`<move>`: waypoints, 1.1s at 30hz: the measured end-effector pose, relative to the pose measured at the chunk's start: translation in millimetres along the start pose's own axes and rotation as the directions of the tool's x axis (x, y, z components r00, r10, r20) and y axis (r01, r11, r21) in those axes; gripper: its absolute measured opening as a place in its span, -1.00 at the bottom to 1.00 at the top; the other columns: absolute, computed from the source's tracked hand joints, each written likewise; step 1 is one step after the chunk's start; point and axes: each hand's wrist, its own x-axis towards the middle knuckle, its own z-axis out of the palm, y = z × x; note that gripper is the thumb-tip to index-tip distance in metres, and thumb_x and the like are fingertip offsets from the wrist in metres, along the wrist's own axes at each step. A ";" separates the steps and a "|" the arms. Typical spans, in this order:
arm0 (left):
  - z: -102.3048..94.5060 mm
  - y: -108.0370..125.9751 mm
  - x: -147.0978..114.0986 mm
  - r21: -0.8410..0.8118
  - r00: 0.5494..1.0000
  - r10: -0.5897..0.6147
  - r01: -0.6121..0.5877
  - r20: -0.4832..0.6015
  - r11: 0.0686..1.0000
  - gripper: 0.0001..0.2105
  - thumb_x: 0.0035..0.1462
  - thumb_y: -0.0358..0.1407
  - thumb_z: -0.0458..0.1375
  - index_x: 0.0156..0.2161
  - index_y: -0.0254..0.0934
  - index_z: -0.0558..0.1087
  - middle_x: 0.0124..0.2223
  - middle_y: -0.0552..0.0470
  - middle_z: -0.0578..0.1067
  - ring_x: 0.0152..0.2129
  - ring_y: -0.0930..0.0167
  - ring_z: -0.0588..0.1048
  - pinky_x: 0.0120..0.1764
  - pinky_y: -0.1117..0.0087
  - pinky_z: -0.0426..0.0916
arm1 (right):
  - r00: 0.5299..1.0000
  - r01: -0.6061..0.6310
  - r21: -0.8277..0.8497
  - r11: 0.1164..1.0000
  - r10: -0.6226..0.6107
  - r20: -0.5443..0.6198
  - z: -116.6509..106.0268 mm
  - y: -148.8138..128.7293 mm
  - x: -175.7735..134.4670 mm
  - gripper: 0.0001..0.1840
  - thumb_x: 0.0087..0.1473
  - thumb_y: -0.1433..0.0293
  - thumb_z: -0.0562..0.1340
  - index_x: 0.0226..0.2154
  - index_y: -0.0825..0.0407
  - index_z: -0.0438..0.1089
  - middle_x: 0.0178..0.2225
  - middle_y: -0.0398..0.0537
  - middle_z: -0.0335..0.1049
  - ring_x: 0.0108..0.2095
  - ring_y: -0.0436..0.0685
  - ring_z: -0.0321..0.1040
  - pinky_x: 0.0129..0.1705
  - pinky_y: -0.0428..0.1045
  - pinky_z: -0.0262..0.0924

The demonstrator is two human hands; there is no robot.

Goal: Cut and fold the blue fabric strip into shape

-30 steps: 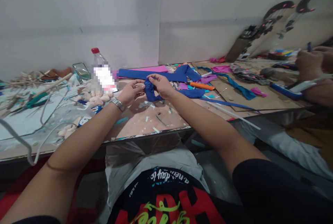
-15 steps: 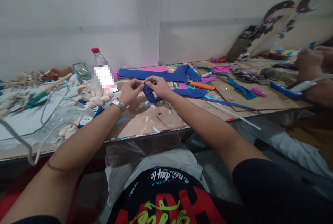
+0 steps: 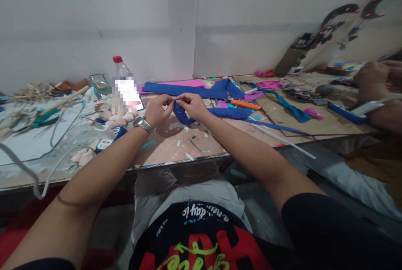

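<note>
At the bottom of the frame, the person's dark printed shirt (image 3: pixel 216 240) comes nearest, with both forearms reaching up over the table (image 3: pixel 166 150) to the middle.

There the crumpled blue cloth (image 3: pixel 180 115) hangs directly below the meeting fingertips, its longer run dropping downward, then bending right beneath the right hand (image 3: pixel 193 107). That hand is the nearer, partly covering the cloth; the left hand (image 3: pixel 157 111), with a metal watch (image 3: pixel 143 124) at its wrist, lies just left of it.

The right thumb and forefinger pinch the cloth's top edge. The left thumb and forefinger curl into a rounded pinch at the same spot, almost tip to tip with the right; the exact bit of fabric caught is hidden.

Right of the right hand lies a blue piece (image 3: pixel 232 113), running roughly left to right; whether it joins the cloth cannot be told. Beyond it are an orange-handled tool (image 3: pixel 246 105) and a long blue strip (image 3: pixel 185 91) stretching across the middle.

Farther back, left of centre, a red-capped bottle (image 3: pixel 118 59) stands before the pale wall (image 3: pixel 150 14).
</note>
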 end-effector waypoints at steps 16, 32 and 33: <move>9.1 -9.8 4.8 -0.465 0.949 -0.290 0.314 0.125 0.828 -0.74 0.10 -0.09 0.29 -0.38 -0.25 0.47 -0.38 0.08 0.47 -0.42 0.44 0.46 -0.25 0.39 0.47 | 1.000 -0.021 0.003 1.000 0.021 0.002 0.7 -9.4 0.6 -0.60 0.11 0.05 0.38 -0.23 0.05 0.64 -0.30 -0.02 0.66 -0.30 0.12 0.50 -0.15 0.02 0.38; 5.6 -10.8 4.7 -0.511 0.942 -0.288 0.335 0.172 0.792 -0.61 -0.04 0.02 0.46 -0.26 -0.27 0.64 -0.27 -0.01 0.61 -0.32 0.41 0.52 -0.13 0.36 0.45 | 0.985 0.173 -0.252 0.952 -0.173 0.022 -2.8 -15.7 -4.1 -0.70 0.26 0.16 0.29 -0.12 -0.05 0.68 -0.35 -0.08 0.50 -0.34 0.08 0.36 -0.22 -0.01 0.24; 5.9 -10.2 4.9 -0.521 0.942 -0.293 0.335 0.163 0.786 -0.63 -0.04 0.01 0.46 -0.29 -0.27 0.63 -0.29 0.01 0.60 -0.33 0.42 0.51 -0.14 0.37 0.45 | 0.986 0.164 -0.248 0.955 -0.164 0.022 -2.2 -16.3 -4.4 -0.69 0.25 0.18 0.30 -0.09 -0.04 0.66 -0.34 -0.08 0.50 -0.35 0.07 0.35 -0.23 -0.01 0.24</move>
